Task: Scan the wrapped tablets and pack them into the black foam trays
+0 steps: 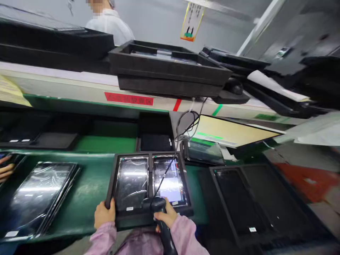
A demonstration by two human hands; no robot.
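My left hand grips the near left corner of a black tray that lies on the green belt. The tray holds two wrapped tablets side by side: a dark one on the left and a lit one on the right. My right hand is closed around a black handheld scanner, its head over the near edge of the lit tablet. The scanner's cable runs up toward the shelf.
Another tray with a wrapped tablet lies at left, next to another person's hand. An empty black tray sits at right. A monitor leans behind. Stacked black trays fill the upper shelf; a person in white stands beyond.
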